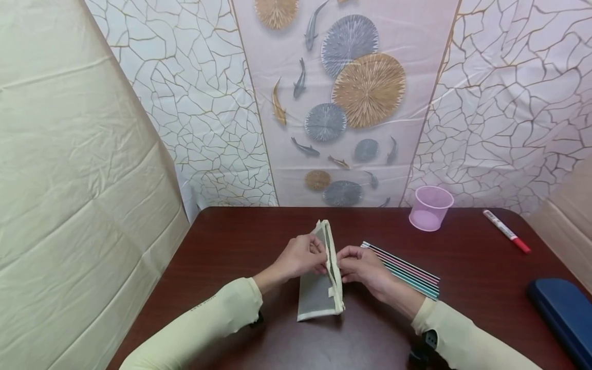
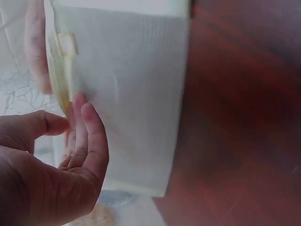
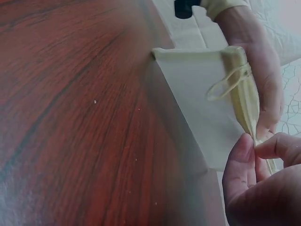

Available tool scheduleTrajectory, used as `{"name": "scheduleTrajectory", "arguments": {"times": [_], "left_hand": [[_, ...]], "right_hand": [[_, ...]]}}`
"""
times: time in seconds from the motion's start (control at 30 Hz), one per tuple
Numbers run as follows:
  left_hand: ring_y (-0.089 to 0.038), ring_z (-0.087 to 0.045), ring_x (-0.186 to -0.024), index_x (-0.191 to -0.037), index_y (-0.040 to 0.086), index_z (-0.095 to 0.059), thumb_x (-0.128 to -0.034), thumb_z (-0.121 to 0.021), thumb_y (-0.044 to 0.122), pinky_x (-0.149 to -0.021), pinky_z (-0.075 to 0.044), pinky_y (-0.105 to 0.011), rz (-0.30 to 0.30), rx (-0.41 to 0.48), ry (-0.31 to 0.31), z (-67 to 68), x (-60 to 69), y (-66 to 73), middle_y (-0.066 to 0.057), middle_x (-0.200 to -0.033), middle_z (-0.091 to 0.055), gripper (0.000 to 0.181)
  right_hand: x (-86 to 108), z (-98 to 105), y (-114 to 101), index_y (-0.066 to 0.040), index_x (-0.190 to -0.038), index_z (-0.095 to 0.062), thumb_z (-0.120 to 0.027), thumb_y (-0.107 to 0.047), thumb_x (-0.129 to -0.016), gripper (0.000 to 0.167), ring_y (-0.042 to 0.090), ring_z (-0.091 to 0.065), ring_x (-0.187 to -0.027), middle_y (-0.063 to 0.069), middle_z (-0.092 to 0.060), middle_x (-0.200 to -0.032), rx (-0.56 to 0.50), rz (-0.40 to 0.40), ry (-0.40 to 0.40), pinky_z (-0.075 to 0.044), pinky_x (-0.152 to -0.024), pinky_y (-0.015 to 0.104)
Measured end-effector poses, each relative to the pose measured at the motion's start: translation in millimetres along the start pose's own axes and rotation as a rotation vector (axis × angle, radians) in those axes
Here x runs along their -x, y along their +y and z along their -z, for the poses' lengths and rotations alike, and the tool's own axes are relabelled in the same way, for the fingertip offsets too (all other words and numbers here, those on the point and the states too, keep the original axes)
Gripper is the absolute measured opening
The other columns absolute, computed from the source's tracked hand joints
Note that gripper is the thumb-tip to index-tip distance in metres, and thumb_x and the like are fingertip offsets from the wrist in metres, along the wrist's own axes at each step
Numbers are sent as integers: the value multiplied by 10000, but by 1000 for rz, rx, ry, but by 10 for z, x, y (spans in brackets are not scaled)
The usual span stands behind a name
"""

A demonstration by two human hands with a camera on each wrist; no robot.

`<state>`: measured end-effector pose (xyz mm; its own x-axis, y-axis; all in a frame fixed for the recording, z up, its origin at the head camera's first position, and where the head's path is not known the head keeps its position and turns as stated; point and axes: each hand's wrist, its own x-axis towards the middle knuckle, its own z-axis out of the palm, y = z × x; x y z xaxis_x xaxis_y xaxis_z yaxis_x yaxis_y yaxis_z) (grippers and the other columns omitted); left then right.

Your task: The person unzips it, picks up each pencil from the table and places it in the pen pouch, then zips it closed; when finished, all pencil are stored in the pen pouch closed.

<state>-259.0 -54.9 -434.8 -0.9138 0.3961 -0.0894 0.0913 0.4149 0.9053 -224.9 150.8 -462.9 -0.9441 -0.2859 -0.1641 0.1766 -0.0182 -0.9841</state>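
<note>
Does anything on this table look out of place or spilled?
No spill stands out, and the pouch looks undamaged. Only the red-capped marker seems stray, alone near the far right corner of the table.

No readable text, brand or number in any view. Left sleeve (image 1: 203,319): short row of small dark characters printed along forearm, too small to make out. Marker (image 1: 506,231) at back right of worktop (image 1: 240,241): faint print-like marks on white barrel, illegible. Pouch (image 1: 313,296): small pale tab (image 2: 67,44) near zipped edge, blurred in left wrist view; cannot tell whether anything stands on it.
</note>
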Motion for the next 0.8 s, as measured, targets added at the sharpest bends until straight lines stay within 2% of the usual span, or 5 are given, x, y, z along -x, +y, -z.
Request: {"name": "scheduleTrajectory", "arguments": {"times": [0.13,0.3,0.47,0.53,0.8], "left_hand": [[-265,-784,-667,-990,22,-639,-889,-706,39,-658,-667,-440,-4,-57,-15,69,6,63,-73,-791,-771,123],[-214,-767,-669,-1030,7,-630,-874,-760,62,-691,-670,-436,36,-5,-46,60,31,77,-74,-830,-764,210],[-192,-766,-653,-982,36,-636,-916,-702,73,-660,-666,-393,32,-8,-19,53,67,68,-73,-813,-755,101],[-182,-762,-620,-956,51,-634,-927,-685,70,-621,-654,-359,12,-67,-4,74,90,69,-66,-766,-745,61],[-33,-673,-504,-819,142,-618,-873,-737,121,-481,-523,-235,-112,-443,69,260,206,178,57,-604,-682,132]], "right_hand": [[-1,-37,0,3,-1033,-663,-641,-21,-948,91,111,-702,-755,-22,-750,-843,8,19,11,-602,-684,265],[-5,-102,-14,36,-1058,-646,-657,-17,-941,129,120,-709,-767,-10,-757,-859,15,64,-1,-617,-694,287],[-24,-129,-17,58,-1071,-633,-650,-10,-939,150,123,-696,-751,-10,-737,-845,6,70,22,-603,-677,271],[-38,-124,-8,80,-1079,-619,-649,-2,-937,166,121,-686,-728,-9,-731,-832,0,66,31,-591,-654,261],[-62,-47,32,145,-1107,-547,-600,69,-870,254,127,-630,-633,14,-658,-744,64,96,53,-564,-554,260]]}}
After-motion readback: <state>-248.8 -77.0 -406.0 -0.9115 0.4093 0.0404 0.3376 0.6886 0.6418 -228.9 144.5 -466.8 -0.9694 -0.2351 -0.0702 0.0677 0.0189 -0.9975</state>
